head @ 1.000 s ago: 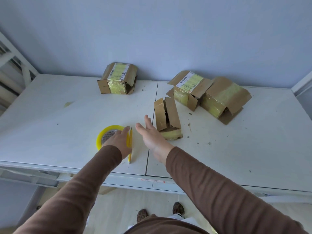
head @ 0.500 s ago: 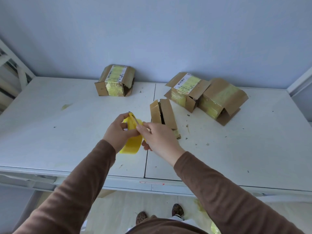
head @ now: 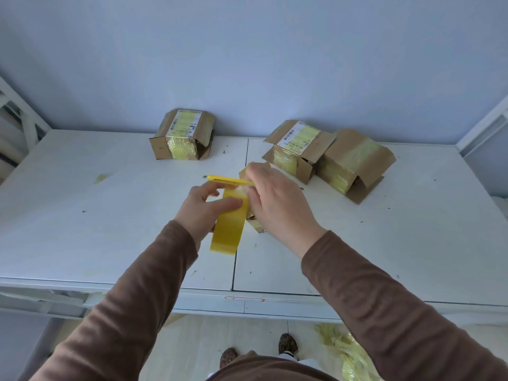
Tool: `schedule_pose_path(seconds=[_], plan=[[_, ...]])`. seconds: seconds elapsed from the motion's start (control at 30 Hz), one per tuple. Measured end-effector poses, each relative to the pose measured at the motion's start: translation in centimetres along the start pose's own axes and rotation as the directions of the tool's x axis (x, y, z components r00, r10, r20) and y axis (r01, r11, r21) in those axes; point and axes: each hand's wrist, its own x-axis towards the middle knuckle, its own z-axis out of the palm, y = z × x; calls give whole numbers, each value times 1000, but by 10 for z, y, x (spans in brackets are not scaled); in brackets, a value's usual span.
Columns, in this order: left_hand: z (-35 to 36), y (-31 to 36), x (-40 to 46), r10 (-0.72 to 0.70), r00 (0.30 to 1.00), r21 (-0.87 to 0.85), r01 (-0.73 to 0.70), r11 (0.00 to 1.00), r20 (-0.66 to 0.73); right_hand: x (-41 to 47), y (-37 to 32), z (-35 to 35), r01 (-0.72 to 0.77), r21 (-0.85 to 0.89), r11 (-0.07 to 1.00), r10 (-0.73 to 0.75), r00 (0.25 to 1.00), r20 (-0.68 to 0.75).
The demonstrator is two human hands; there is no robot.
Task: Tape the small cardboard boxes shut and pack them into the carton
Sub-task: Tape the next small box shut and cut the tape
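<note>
Left hand (head: pixel 202 213) grips yellow tape roll (head: pixel 229 228); right hand (head: pixel 277 204) pinches its end.

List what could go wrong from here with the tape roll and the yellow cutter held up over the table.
1. The right hand pinches the yellow cutter right beside the left hand gripping the tape roll; a slip could nick a finger.
2. The small box under the hands is mostly hidden, so tape might land crooked.
3. The far boxes' flaps gape, so they could spring open when moved.
</note>
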Motion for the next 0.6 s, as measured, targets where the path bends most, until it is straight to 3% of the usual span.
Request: schedule_pose_path(seconds=[0.17,0.27,0.33,0.43,0.6], plan=[[6,-3,-8,-8,997,-159,19,987,75,3,-2,2,-45,39,998,46,998,-44],[1,-8,-4,21,999,-87,-18,996,33,7,-1,5,-189,189,964,182,982,50],[-5,-13,-5,32,999,-9,-32,999,13,14,5,-3,-337,417,844,328,940,96],[-15,-18,-8,17,1000,15,-17,1000,-14,16,13,-19,-470,695,545,520,839,160],[-18,-9,-4,91,996,4,-91,996,5,-20,-6,-5,-577,641,507,513,799,314]])
